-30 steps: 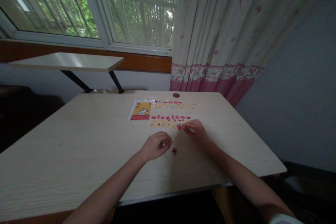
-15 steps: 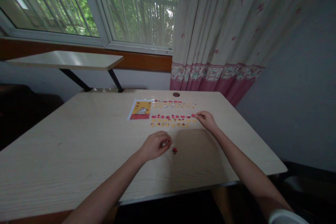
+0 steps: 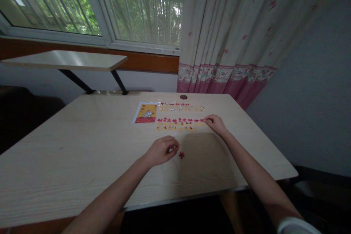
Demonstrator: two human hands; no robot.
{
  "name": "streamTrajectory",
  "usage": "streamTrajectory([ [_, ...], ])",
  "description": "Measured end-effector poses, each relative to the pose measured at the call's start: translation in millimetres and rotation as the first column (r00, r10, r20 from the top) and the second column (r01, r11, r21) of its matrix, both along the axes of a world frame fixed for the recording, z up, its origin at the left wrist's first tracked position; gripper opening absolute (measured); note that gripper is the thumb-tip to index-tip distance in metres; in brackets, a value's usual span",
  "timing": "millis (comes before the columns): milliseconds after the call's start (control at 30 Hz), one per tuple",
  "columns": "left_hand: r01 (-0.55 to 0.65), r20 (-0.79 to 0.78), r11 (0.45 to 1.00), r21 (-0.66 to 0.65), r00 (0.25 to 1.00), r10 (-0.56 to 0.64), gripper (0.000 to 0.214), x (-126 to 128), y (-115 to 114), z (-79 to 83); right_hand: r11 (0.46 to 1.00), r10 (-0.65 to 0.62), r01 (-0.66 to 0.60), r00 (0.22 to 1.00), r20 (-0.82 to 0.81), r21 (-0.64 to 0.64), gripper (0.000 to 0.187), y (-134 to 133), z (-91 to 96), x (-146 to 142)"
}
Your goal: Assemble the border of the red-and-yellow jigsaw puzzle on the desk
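Since a second ago, my right hand has moved away from me and to the right, taking a red piece from beside the lower yellow rows to the far end of the red row. My thumb and finger narrow to a pinch at that piece, which sits at the row's right end; whether I grip it or only touch it, I cannot tell. My left hand has stayed where it was, curled low over the table, thumb and fingertips drawn close together. I cannot tell whether anything sits between them. Just beside those fingertips, to the right, lies a small cluster of pieces, red and dark, partly in the shadow that my right arm casts.

Beyond my left hand, two yellow rows run just on my side of the red row, some of their pieces carrying dark marks. Farther off, apart from these, lies an upper group of pieces, red along its back edge, yellow and white nearer me. To the left of both groups is a picture card with a white animal on yellow and red. All of it rests on the pale wooden table, whose back edge has a round hole. A raised shelf stands at the back left; past it are a barred window and a patterned curtain.
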State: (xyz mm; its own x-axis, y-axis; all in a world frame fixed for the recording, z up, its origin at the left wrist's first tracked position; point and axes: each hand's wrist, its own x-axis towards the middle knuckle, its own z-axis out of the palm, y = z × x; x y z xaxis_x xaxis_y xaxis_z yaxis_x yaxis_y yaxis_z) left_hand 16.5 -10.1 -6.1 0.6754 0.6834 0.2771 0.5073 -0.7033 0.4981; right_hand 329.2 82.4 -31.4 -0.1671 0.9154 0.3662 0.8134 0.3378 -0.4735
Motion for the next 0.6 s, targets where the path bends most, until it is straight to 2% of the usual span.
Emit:
streamTrajectory([
  [133, 0.065, -0.024, 0.998, -0.014, 0.998, -0.066, 0.017, 0.8, -2.0, -0.3, 0.997, -0.009, 0.006, 1.0, 0.028, 0.082, 0.015, -6.0, 4.0, -5.6],
  [300, 0.105, -0.079, 0.994, -0.025, 0.991, -0.107, 0.022, 2.7, -6.3, 3.0, 0.98, 0.072, -0.079, 0.996, 0.046, 0.182, 0.017, -23.2, 8.5, -28.4],
  [400, 0.115, -0.071, 0.992, -0.047, 0.99, -0.118, 0.018, 4.4, -7.0, 5.8, 0.945, 0.24, -0.25, 0.968, 0.07, 0.209, 0.016, -39.1, 10.7, -49.6],
  [500, 0.13, -0.035, 0.989, -0.074, 0.991, -0.133, 0.014, 5.5, -6.3, 6.5, 0.872, 0.445, -0.458, 0.888, 0.112, 0.17, 0.015, -56.6, 14.8, -69.9],
  [600, 0.136, 0.018, 0.985, -0.107, 0.991, -0.135, 0.011, 5.4, -5.6, 4.5, 0.816, 0.541, -0.564, 0.823, 0.174, 0.13, 0.014, -70.6, 20.1, -83.6],
])
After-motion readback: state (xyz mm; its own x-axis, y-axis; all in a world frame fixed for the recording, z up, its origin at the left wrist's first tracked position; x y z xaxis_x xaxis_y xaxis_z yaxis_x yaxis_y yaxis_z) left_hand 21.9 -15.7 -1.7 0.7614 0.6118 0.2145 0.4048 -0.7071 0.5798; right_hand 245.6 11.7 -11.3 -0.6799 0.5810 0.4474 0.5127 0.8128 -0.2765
